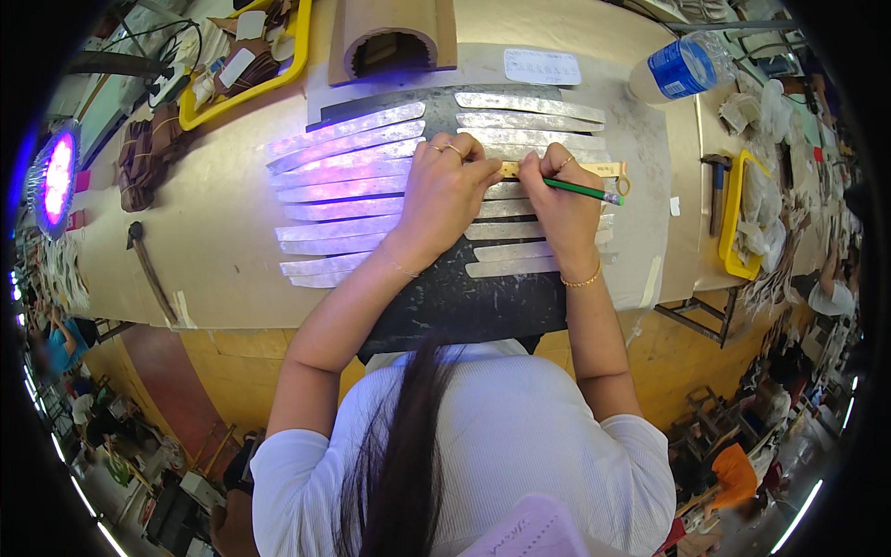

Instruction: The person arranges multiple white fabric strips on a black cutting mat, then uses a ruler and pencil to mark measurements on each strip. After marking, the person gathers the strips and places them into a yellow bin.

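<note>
**Marking strips along a ruler: in progress**

Left hand (pixel 445 190) presses flat, fingers spread, on a wooden ruler (pixel 594 170) laid across a silver strip. Right hand (pixel 561 200) grips a green pencil (pixel 580 190), tip at the ruler's edge. Silver strips (pixel 343 176) lie in two columns on the dark mat (pixel 464 302); finished marks cannot be made out.

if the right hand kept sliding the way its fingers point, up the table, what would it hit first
Probably the wooden ruler its fingers already touch. Past the right hand, next come the upper silver strips, then the white paper label. Heights are unclear.
</note>
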Available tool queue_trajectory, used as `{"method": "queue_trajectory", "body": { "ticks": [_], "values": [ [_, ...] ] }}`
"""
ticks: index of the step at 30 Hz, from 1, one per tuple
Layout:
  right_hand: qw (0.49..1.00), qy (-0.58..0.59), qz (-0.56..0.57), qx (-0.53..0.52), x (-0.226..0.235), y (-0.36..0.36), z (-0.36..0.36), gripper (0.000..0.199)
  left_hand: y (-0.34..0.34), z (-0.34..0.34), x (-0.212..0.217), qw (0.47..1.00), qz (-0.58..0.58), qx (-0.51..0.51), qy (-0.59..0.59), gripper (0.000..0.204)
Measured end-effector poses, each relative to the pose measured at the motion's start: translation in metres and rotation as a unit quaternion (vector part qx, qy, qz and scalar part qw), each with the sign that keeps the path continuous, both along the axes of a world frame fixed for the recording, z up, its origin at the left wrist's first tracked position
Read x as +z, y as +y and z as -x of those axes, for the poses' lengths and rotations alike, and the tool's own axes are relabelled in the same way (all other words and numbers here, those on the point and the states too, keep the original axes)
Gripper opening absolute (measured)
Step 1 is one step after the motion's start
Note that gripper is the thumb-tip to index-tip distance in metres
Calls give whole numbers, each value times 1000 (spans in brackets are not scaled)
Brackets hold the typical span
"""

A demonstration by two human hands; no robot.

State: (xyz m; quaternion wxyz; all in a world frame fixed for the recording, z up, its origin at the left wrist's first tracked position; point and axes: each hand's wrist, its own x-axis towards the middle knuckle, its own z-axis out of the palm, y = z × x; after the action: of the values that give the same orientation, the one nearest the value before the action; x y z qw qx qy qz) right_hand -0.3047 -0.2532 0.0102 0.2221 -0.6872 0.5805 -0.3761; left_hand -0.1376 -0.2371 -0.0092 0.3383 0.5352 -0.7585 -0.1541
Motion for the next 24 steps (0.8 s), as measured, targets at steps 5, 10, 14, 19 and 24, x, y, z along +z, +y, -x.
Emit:
{"method": "queue_trajectory", "body": {
  "ticks": [5, 10, 14, 19, 24],
  "values": [
    [999, -43, -32, 6, 0, -1, 2, 34, 0, 0, 2, 1000, 4, 7, -12, 14],
    [966, -241, -67, -61, -2, 3, 4, 37, -1, -3, 10, 1000, 2, 20, -11, 14],
    [960, -270, -41, -57, -3, 2, 7, 35, -14, -7, 10, 999, 27, 23, -28, 15],
    [964, -257, -35, -53, -5, 3, 6, 33, -17, -7, 4, 1000, -3, 4, -18, 16],
    [969, -236, -26, -65, -5, 5, 7, 34, -17, -4, 4, 1000, 5, 4, -28, 16]
  ]
}}
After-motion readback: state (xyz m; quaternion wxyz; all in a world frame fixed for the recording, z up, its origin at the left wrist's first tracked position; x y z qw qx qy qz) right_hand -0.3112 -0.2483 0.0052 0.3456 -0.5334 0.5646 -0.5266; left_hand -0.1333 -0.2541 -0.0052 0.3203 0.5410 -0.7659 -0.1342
